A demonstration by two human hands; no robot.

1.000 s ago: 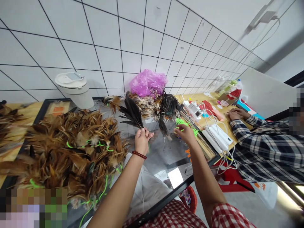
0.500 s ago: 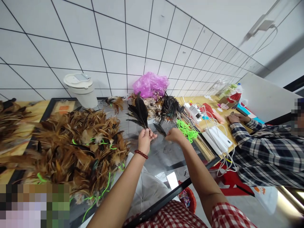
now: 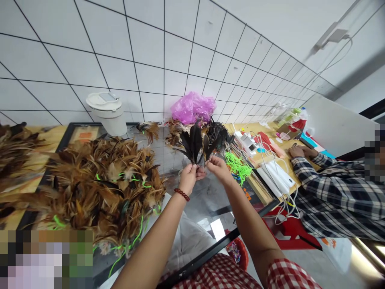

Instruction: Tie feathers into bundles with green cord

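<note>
My left hand (image 3: 190, 175), with a beaded bracelet on the wrist, pinches the base of a bunch of black feathers (image 3: 194, 143) that fans upward. Close beside it, my right hand (image 3: 219, 168) is closed on the lower end of a brown-black feather (image 3: 206, 149). Both hands are raised over the dark glossy tabletop (image 3: 198, 202). Behind them lies a heap of loose black feathers (image 3: 221, 134). To the left of my left hand spreads a big pile of brown feather bundles (image 3: 105, 180), some tied with bright green string.
A white lidded cup (image 3: 108, 116) and a pink plastic bag (image 3: 193, 107) stand by the tiled wall. Green cord (image 3: 238, 165), a white power strip (image 3: 248, 142) and cables lie to the right. A co-worker in a plaid shirt (image 3: 339, 188) sits at the far right.
My right hand has come left and up to the bunch, and its feather now points upward instead of leftward. My left hand still holds the black feathers.
</note>
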